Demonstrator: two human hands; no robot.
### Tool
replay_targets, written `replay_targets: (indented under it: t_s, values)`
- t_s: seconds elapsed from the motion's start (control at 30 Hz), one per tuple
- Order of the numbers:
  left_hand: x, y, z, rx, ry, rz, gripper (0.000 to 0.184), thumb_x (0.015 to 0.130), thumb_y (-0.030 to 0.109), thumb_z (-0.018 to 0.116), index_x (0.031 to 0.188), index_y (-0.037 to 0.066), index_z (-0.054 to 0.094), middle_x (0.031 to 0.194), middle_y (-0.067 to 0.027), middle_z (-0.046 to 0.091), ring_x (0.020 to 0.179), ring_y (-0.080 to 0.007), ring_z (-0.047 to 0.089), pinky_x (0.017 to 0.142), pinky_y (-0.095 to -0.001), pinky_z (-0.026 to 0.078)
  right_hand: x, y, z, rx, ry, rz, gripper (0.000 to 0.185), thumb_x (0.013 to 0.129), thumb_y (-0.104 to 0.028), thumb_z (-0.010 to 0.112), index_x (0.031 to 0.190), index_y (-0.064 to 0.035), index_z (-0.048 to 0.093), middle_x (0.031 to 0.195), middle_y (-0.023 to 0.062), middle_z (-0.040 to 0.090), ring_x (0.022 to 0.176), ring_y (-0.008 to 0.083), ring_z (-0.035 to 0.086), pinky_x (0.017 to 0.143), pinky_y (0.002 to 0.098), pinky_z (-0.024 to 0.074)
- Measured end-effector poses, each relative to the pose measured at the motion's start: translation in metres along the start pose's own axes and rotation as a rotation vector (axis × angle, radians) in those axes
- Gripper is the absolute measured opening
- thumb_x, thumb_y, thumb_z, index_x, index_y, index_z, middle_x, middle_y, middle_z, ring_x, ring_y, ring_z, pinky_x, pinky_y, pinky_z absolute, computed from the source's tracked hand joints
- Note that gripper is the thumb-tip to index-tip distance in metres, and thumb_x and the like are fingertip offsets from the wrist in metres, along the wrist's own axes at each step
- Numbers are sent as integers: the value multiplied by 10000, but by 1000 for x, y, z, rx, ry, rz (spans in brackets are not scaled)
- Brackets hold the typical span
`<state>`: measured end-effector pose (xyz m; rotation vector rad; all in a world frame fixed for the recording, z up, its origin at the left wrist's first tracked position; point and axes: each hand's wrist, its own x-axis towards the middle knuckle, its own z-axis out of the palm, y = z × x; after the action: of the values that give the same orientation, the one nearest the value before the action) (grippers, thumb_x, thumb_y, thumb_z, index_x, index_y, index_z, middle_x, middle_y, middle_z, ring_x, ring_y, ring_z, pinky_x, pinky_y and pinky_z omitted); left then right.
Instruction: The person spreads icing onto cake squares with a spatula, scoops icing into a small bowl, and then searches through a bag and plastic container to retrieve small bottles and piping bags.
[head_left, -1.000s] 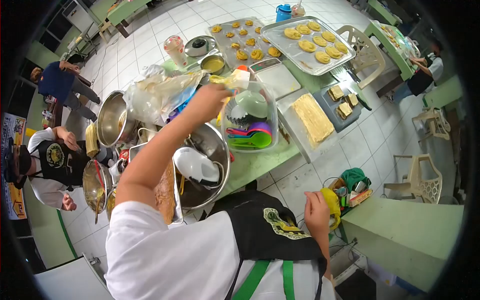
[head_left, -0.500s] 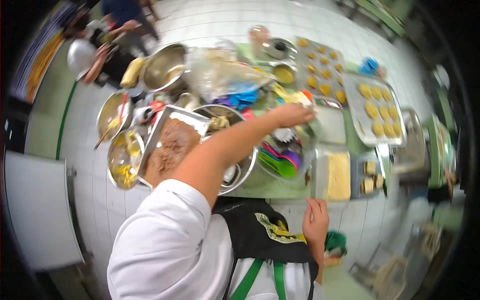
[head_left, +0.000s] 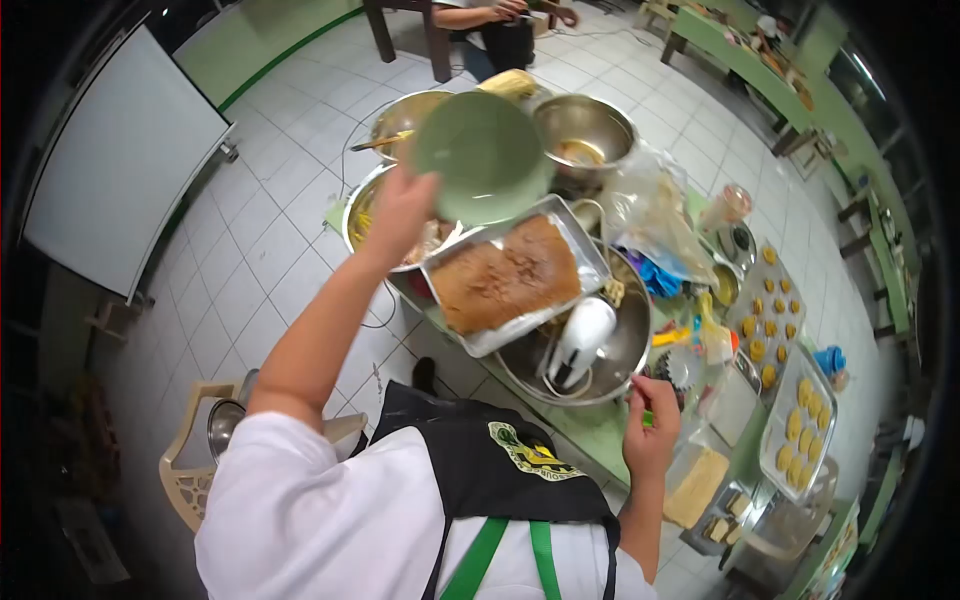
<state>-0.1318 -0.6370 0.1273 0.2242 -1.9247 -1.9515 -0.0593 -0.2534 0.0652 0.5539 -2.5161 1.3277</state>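
Observation:
My left hand [head_left: 405, 210] is closed on the near-left edge of a green bowl [head_left: 480, 158], held up above the far-left end of the table. Below and nearer me lies a browned sheet cake [head_left: 510, 275] in a metal tray [head_left: 590, 250]. My right hand [head_left: 650, 420] has its fingers pressed together at the right rim of a large steel bowl [head_left: 635, 345]. A bit of green shows by those fingers, too small to name. Inside the large bowl rests a white hand mixer [head_left: 588, 335].
Two more steel bowls [head_left: 585, 135] [head_left: 365, 205] flank the green one. Plastic bags [head_left: 645, 200], a tray of piped cookies [head_left: 800, 430] and a pale slab [head_left: 697, 487] lie rightward. A co-worker [head_left: 500, 40] is beyond the table. A chair [head_left: 185, 470] stands at left.
The view has turned toward the table's left end. My left hand has moved from the plastic container's area to the left and now holds the green bowl. My right hand is now at the large bowl's rim.

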Motion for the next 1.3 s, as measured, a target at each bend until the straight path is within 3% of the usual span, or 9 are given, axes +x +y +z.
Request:
replay_targets:
  t_s: [0.23, 0.4, 0.47, 0.73, 0.93, 1.03, 1.1, 1.2, 1.3]
  values:
    - [-28, -24, -260, -46, 423, -209, 471, 872, 139, 384, 1337, 63, 389, 1088, -141, 583, 771, -207, 623, 545, -318, 493, 123, -96, 155, 105, -272, -112, 211, 864, 60, 565, 1046, 7, 656, 856, 84, 617, 785, 141, 616, 702, 250, 488]
    - [0, -57, -356, -20, 386, -390, 473, 917, 187, 382, 1372, 59, 367, 1098, -139, 593, 790, -203, 639, 534, -313, 504, 215, -135, 280, 137, -316, -176, 266, 825, 55, 545, 1063, -9, 646, 897, 141, 623, 807, 277, 627, 725, 327, 493]
    - [13, -70, -379, -46, 361, -428, 469, 945, 208, 371, 1389, 56, 358, 1113, -144, 591, 809, -216, 652, 518, -319, 520, 247, -145, 317, 30, -366, -225, 262, 841, 66, 544, 1075, -1, 641, 902, 114, 617, 834, 212, 628, 747, 291, 491]
    - [77, -106, -379, -110, 358, -456, 463, 985, 270, 390, 1393, 51, 370, 1118, -139, 586, 804, -214, 647, 558, -344, 533, 350, -115, 486, -297, -528, -308, 355, 824, 13, 532, 1150, -94, 624, 1124, 149, 575, 964, 359, 610, 819, 433, 503]
    - [108, -108, -351, -74, 241, -466, 495, 989, 278, 393, 1429, 61, 329, 1192, -139, 562, 856, -222, 655, 603, -348, 554, 390, -76, 553, -353, -771, -518, 150, 826, -91, 610, 974, -90, 584, 1012, 130, 546, 926, 355, 608, 755, 451, 506]
    - [122, -109, -344, -48, 251, -506, 488, 993, 281, 398, 1425, 63, 335, 1193, -138, 562, 871, -218, 653, 612, -339, 552, 410, -67, 541, -227, -626, -465, 93, 898, -155, 599, 966, -93, 612, 1009, 144, 581, 906, 329, 624, 743, 436, 503]
    - [135, -114, -343, -60, 243, -506, 490, 994, 279, 400, 1428, 65, 329, 1196, -138, 560, 885, -218, 652, 629, -337, 558, 428, -71, 514, 112, -407, -192, 136, 944, -171, 574, 1038, -88, 625, 994, 151, 632, 854, 272, 652, 739, 392, 512]
    - [151, -122, -338, -68, 234, -515, 483, 997, 272, 406, 1431, 75, 321, 1201, -135, 559, 918, -215, 649, 666, -335, 567, 444, -70, 466, 407, -207, -73, 235, 1002, -206, 541, 1061, 14, 602, 866, 73, 664, 790, 127, 649, 708, 259, 531]
    - [172, -138, -329, -52, 228, -527, 471, 1001, 266, 402, 1427, 84, 317, 1214, -133, 551, 939, -217, 649, 681, -342, 572, 432, -67, 434, 337, -185, 136, 233, 1007, -206, 534, 1050, 17, 583, 850, 88, 666, 762, 130, 665, 684, 250, 541]
